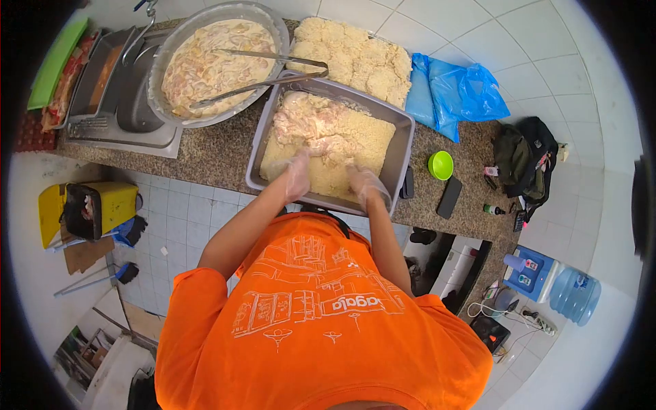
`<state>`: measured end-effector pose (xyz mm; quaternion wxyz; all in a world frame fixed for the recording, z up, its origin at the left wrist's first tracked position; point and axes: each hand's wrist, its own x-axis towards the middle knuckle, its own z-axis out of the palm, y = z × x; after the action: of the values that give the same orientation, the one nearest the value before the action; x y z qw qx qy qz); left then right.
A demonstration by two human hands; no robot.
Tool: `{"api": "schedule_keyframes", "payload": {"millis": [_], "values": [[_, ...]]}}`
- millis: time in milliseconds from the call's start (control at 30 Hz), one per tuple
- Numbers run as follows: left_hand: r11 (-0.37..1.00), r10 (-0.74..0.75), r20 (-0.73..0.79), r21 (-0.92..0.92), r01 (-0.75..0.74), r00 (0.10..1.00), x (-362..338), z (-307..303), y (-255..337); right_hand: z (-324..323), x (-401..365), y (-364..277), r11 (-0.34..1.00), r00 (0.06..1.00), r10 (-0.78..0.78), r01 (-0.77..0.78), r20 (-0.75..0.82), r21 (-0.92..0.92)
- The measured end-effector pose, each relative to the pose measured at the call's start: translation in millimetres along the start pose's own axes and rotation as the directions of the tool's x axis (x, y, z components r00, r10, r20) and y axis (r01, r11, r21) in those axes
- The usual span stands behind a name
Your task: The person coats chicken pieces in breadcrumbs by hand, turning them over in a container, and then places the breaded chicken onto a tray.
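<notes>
A grey rectangular tub (255,158) on the granite counter holds pale crumbs (328,179), with wet, coated meat pieces (307,119) lying on them toward the back left. Both my hands are inside its near part, in clear plastic gloves. My left hand (298,176) touches the near edge of a meat piece; its fingertips are partly hidden there. My right hand (367,184) is in the crumbs at the right, fingers partly buried, so its grip is unclear. Metal tongs (273,85) lie across the rims of the tub and a round basin (156,92) of battered meat.
Behind the tub is a tray of crumbed pieces (352,58), with blue plastic bags (454,96) beside it. A green bowl (441,165), a phone (449,197) and a black bag (529,160) stand to the right. The sink (140,102) is at the left.
</notes>
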<state>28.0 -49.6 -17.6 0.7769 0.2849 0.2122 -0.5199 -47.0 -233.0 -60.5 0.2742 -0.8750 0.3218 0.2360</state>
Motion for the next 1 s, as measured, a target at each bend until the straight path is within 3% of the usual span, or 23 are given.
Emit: {"api": "schedule_keyframes", "payload": {"millis": [67, 100, 167, 300, 367, 400, 433, 467, 500, 533, 567, 600, 667, 700, 733, 800, 900, 933, 1000], "values": [[0.995, 0.083, 0.014, 0.061, -0.083, 0.996, 28, -8, -23, 42, 36, 26, 0.972, 0.972, -0.232, 0.232, -0.018, -0.024], [0.994, 0.082, 0.013, 0.067, -0.083, 0.997, 32, 2, -28, 31, 30, 15, 0.972, 0.972, -0.233, 0.232, -0.020, -0.019], [1.000, 0.012, -0.060, 0.005, -0.012, 0.998, 30, 26, -36, -7, 3, -16, 0.947, 0.918, -0.297, 0.319, 0.262, -0.043], [0.989, 0.117, -0.144, -0.075, -0.128, 0.983, -1, 58, -10, -27, 11, -5, 0.951, 0.941, -0.297, 0.307, 0.164, -0.040], [0.970, 0.178, -0.214, -0.129, -0.208, 0.961, -13, 60, -3, -59, -3, -32, 0.905, 0.999, -0.053, 0.053, -0.011, 0.421], [0.969, 0.179, -0.215, -0.131, -0.210, 0.960, -7, 46, -3, -63, -4, -36, 0.906, 0.998, -0.055, 0.054, -0.010, 0.419], [0.959, 0.182, -0.280, -0.164, -0.233, 0.943, 3, 23, -5, -67, -3, -39, 0.946, 0.923, -0.213, 0.277, -0.319, 0.169], [0.946, 0.183, -0.344, -0.194, -0.260, 0.921, 7, 9, -4, -68, 0, -43, 0.904, 0.730, -0.411, 0.405, -0.546, -0.140], [0.943, 0.190, -0.348, -0.195, -0.269, 0.918, 2, 7, -3, -49, 26, -36, 0.900, 0.727, -0.419, 0.413, -0.543, -0.141], [0.934, 0.225, -0.329, -0.195, -0.299, 0.917, -7, 6, -4, -12, 72, -21, 0.876, 0.832, -0.482, 0.468, -0.274, -0.121], [0.926, 0.253, -0.312, -0.196, -0.323, 0.916, -16, 4, -8, 10, 101, -16, 0.856, 0.860, -0.509, 0.509, 0.020, -0.086], [0.928, 0.247, -0.317, -0.196, -0.318, 0.916, -23, 5, -15, 11, 108, -22, 0.859, 0.863, -0.505, 0.505, 0.026, -0.082], [0.901, 0.155, -0.430, -0.307, -0.305, 0.890, -28, 9, -15, -7, 120, -50, 0.803, 0.784, -0.474, 0.572, 0.401, -0.167], [0.903, 0.150, -0.431, -0.307, -0.301, 0.890, -34, 6, -22, -24, 115, -49, 0.927, 0.911, -0.305, 0.350, 0.279, -0.131], [0.904, 0.177, -0.458, -0.273, -0.328, 0.871, -35, 2, -24, 0, 157, -15, 0.825, 0.838, -0.515, 0.542, 0.181, -0.158], [0.897, 0.212, -0.489, -0.246, -0.367, 0.846, -38, -1, -19, 50, 242, 54, 0.513, 0.537, -0.842, 0.770, -0.048, -0.381], [0.892, 0.199, -0.410, -0.300, -0.338, 0.890, -42, 2, -15, -14, 127, -8, 0.860, 0.882, -0.469, 0.465, 0.031, -0.212], [0.893, 0.190, -0.414, -0.305, -0.332, 0.890, -43, 1, -16, -23, 113, -22, 0.857, 0.881, -0.471, 0.467, 0.038, -0.217], [0.891, 0.186, -0.419, -0.310, -0.333, 0.889, -45, 2, -17, -30, 99, -40, 0.882, 0.895, -0.285, 0.385, 0.344, -0.270]]}}
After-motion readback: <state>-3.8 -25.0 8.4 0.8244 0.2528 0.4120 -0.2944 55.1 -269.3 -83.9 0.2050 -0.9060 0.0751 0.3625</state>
